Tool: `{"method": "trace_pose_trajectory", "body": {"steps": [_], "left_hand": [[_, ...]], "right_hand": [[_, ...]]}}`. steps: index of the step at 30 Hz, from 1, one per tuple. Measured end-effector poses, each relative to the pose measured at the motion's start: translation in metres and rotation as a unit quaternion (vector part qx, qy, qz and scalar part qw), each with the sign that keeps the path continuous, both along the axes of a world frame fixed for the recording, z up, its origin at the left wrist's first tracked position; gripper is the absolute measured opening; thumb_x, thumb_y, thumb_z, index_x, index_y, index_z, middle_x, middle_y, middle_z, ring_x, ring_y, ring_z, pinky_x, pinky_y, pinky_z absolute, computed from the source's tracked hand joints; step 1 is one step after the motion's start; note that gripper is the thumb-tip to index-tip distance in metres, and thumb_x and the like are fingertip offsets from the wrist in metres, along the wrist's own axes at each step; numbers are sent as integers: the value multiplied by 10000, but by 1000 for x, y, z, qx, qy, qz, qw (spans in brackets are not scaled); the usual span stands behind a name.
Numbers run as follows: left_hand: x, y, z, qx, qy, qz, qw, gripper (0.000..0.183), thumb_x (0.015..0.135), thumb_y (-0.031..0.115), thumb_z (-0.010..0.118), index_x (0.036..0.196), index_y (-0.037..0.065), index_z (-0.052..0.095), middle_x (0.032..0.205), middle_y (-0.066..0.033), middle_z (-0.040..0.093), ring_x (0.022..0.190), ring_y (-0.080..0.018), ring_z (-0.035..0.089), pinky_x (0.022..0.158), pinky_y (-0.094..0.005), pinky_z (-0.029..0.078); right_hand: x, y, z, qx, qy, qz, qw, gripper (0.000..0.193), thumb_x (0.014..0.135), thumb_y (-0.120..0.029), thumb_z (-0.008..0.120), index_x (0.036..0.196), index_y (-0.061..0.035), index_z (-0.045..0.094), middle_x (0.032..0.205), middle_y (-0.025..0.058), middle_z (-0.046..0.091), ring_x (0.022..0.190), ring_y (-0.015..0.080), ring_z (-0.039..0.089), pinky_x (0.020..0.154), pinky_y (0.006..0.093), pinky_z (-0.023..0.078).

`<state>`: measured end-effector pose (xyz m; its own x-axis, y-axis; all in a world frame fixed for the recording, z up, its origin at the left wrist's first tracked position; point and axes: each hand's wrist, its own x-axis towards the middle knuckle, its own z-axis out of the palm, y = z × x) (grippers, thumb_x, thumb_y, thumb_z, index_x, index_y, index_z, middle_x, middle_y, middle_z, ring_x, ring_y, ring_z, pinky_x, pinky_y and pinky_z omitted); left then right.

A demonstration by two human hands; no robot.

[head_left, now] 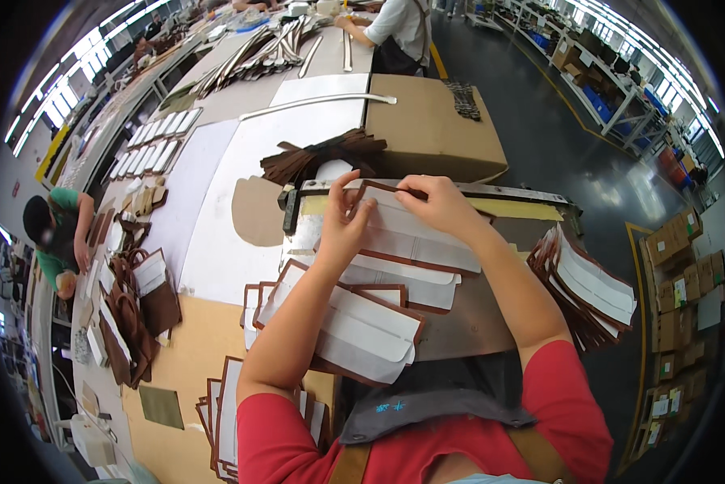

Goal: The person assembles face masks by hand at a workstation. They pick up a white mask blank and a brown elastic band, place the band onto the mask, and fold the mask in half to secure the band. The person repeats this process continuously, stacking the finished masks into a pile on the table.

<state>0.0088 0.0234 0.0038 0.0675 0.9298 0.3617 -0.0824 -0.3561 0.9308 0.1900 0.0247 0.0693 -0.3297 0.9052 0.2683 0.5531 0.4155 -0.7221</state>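
Note:
Before me is a white panel with brown edges (419, 240), held over the workbench. My right hand (445, 208) is closed on its far edge, fingertips pinched near the far left corner. My left hand (345, 226) curls around the left end, its thumb at the panel's edge and its index finger raised in an arc. Similar brown-edged white panels (366, 332) lie overlapped under and beside my left forearm. Another such panel (411, 282) lies just nearer than the held one. What is under my fingertips is partly hidden.
A fanned stack of panels (584, 286) hangs by the bench's right side. Dark brown strips (322, 157) lie bundled beyond my hands, before a cardboard box (435, 121). More panels (229, 411) sit at lower left. People work at the left and far end.

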Motion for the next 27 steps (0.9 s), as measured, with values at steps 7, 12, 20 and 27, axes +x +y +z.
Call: {"method": "trace_pose_trajectory", "body": {"steps": [7,12,20,27], "left_hand": [[-18,10,5,89,59,168,980,451,962,183,439,1380,62,319,1355,-134,407,1263,-234,371,1026,-361,308],[-18,5,21,202,142,265,932,381,914,139,497,1271,29,427,1227,-140,485,1160,-271,423,991,-405,285],[3,-28,-1,126,582,63,801,287,874,248,543,1125,111,559,1137,-85,565,1078,-314,501,923,-464,312],[2,-23,-15,161,589,39,791,367,893,287,514,1212,104,524,1286,-89,516,1113,-296,517,955,-487,331]], "right_hand": [[31,4,52,22,534,-92,840,187,888,-186,613,939,-7,630,783,-9,624,669,83,577,603,239,478],[40,-3,-9,-87,648,-118,747,359,928,-148,534,1251,-45,415,1193,63,520,1044,165,558,777,325,540],[68,-80,-20,-469,96,47,877,362,964,-311,460,837,1,594,674,124,635,634,186,668,566,285,552],[79,-31,-59,81,-91,-62,991,271,894,-243,545,1063,-48,627,1075,107,630,972,252,611,812,343,484]]}}
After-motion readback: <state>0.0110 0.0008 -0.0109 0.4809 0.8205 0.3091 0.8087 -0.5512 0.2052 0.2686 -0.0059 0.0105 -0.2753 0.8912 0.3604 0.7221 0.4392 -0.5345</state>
